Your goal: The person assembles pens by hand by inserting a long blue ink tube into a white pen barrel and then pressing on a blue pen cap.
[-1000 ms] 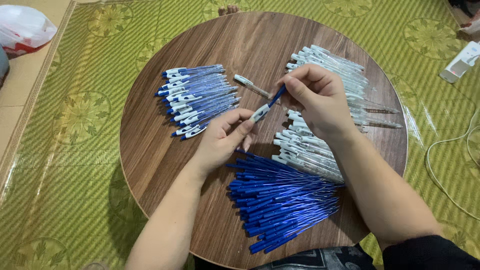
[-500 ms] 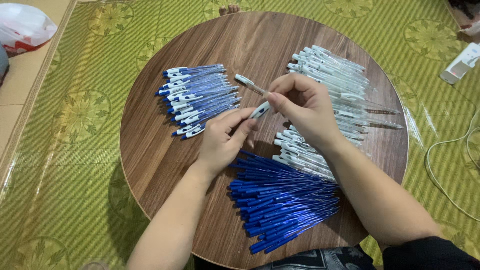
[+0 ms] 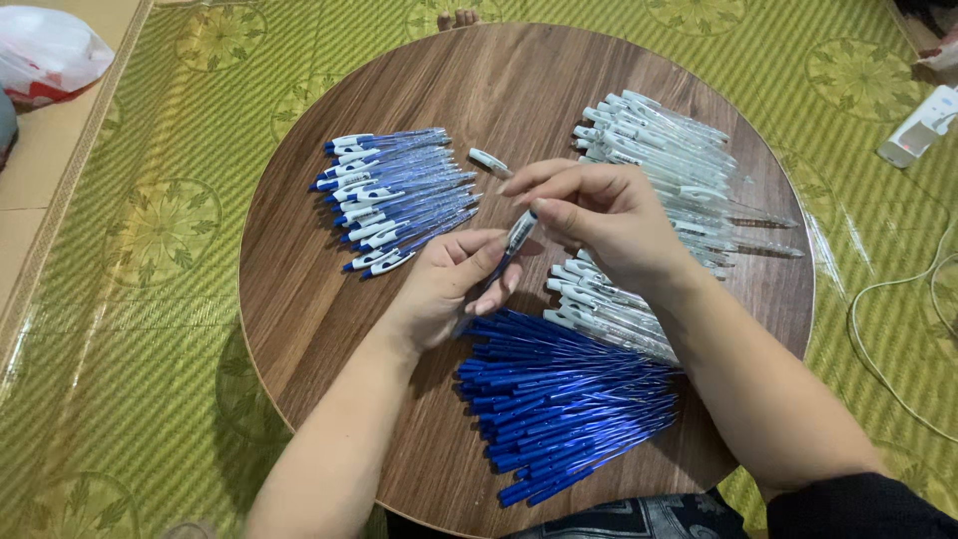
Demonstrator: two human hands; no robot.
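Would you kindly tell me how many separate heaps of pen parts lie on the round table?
3: assembled blue-and-white pens at upper left, clear barrels at right under the right hand, and blue refills nearest the person. More may be hidden beneath the arms.

The round table [image 3: 419, 90] is dark brown woodgrain, on a green mat [image 3: 150, 230] woven with yellow-green flower medallions. Finished pens [image 3: 394, 195] are blue with white clips, the refills [image 3: 559, 399] solid blue, the empty barrels [image 3: 649, 150] clear with white tops. A white bag [image 3: 50, 50] shows red patches.
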